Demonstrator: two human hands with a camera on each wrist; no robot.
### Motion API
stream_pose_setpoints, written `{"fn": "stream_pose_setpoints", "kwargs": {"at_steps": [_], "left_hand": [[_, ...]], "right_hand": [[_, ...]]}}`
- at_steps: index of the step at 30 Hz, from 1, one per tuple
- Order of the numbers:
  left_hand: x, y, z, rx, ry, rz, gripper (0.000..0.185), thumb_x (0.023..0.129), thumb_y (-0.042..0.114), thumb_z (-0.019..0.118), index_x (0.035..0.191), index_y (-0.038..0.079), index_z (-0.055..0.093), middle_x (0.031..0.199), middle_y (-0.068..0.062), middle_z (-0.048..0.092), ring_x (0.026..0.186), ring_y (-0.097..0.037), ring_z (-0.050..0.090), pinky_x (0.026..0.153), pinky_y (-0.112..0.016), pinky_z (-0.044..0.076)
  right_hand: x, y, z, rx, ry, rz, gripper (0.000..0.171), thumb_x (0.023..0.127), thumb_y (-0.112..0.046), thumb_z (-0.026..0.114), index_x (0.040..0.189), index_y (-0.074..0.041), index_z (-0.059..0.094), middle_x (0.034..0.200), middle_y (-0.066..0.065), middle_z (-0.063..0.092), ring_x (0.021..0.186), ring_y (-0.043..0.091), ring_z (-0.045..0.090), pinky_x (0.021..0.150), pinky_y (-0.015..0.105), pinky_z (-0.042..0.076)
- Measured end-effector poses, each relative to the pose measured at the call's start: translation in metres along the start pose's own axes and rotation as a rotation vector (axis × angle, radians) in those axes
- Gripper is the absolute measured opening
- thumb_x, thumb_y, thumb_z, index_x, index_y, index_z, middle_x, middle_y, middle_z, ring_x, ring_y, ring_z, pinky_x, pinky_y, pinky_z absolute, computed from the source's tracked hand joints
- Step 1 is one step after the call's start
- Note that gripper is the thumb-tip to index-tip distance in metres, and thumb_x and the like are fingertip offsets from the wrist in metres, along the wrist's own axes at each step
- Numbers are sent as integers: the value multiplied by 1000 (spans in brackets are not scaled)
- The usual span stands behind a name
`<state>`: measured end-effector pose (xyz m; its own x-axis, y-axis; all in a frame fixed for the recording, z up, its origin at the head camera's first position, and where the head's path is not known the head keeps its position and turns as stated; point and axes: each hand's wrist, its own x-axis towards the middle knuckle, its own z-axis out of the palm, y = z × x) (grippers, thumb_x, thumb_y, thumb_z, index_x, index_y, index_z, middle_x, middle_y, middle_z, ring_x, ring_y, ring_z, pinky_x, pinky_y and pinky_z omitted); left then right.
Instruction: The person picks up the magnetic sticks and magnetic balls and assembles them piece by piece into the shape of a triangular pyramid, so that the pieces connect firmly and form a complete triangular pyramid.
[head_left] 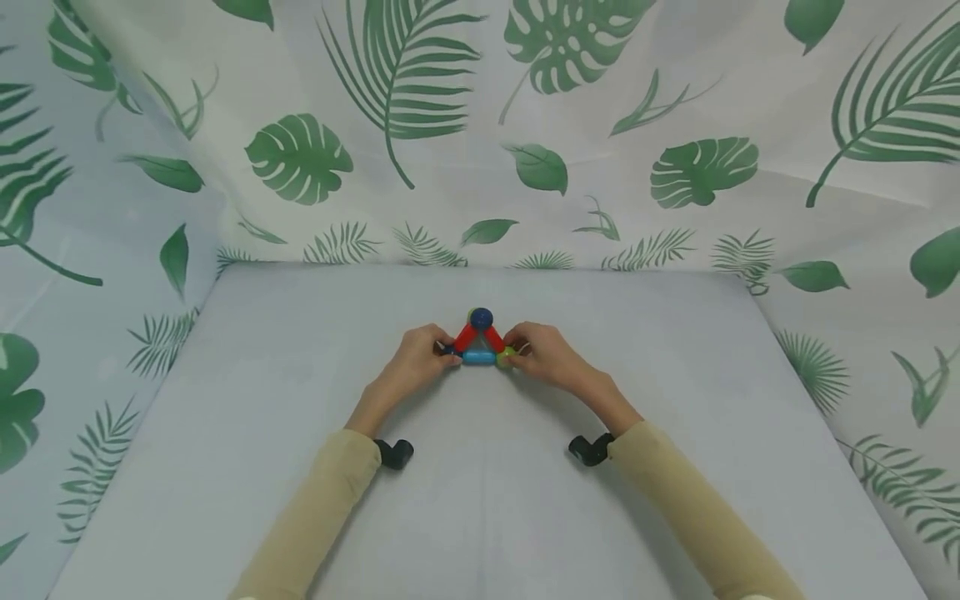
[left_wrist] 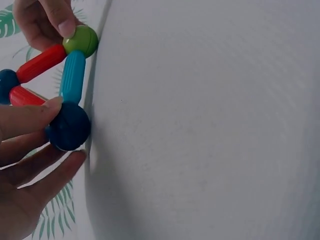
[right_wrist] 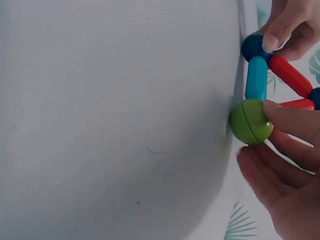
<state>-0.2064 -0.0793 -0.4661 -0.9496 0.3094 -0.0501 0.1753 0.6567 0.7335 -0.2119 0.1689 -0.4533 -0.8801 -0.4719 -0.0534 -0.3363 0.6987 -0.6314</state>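
Observation:
A triangle of rods and balls is held between both hands over the table. A light blue rod [head_left: 479,357] forms its near side, and two red rods [head_left: 466,337] slant up to a dark blue ball [head_left: 482,318]. A sliver of green shows behind that ball. My left hand [head_left: 418,357] pinches the dark blue ball [left_wrist: 70,127] at the left corner between thumb and fingers. At the right corner, my right hand [head_left: 546,357] pinches a green ball [right_wrist: 251,121], thumb on its upper side. Both corner balls are partly covered by fingers in the head view.
A white-covered table [head_left: 480,517] spreads under the arms. Behind it and along both sides hangs a white cloth [head_left: 450,192] printed with green leaves. Each wrist carries a black camera mount [head_left: 394,454], just past the beige sleeve [head_left: 315,508].

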Motion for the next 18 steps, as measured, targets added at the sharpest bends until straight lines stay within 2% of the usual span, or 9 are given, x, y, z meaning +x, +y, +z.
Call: {"fn": "stream_pose_setpoints", "kwargs": {"at_steps": [2,4,6,8,12,15,18], "left_hand": [[2,-3,-1,6,-16,-6,40,90,14,80,123,-6,69,120,-18,70,102,-28,66,91,-40,57],[1,-7,-3,20,-34,-27,53,91,23,80,134,-3,63,134,-19,65,120,-32,62,104,-45,52],[1,-13,-9,64,-41,-39,68,91,33,79,145,0,54,148,-20,55,137,-36,51,116,-51,41],[1,-21,-18,153,-30,-41,81,91,43,77,153,3,45,159,-19,44,149,-41,37,123,-56,28],[-2,-34,-41,345,-1,-37,92,91,56,72,159,6,36,169,-18,25,156,-48,14,125,-67,7],[-8,-42,-52,423,8,-54,95,90,62,69,161,9,33,171,-18,17,156,-50,6,122,-71,0],[-13,-48,-55,460,7,-63,97,91,65,66,162,11,30,172,-17,14,157,-49,3,122,-71,-2]], "right_hand": [[-1,2,-2,-16,-5,11,35,93,-12,75,123,2,67,120,17,70,112,33,66,98,46,56],[-4,5,-6,-44,-4,18,43,94,-20,75,130,0,64,131,18,67,124,36,60,106,52,51],[-6,8,-11,-94,11,2,52,95,-29,75,137,-1,61,143,18,60,136,38,52,113,57,44],[-8,12,-19,-161,53,-30,62,93,-36,76,142,-3,58,151,20,52,144,42,43,118,60,35],[-13,21,-31,-330,130,-74,83,87,-46,80,152,-7,48,163,23,35,153,48,25,123,65,20],[-16,27,-33,-413,106,-34,98,84,-54,80,160,-11,36,169,23,21,156,49,11,124,67,9],[-19,32,-31,-445,67,5,106,82,-61,79,163,-15,28,171,22,13,157,49,3,125,67,4]]}}
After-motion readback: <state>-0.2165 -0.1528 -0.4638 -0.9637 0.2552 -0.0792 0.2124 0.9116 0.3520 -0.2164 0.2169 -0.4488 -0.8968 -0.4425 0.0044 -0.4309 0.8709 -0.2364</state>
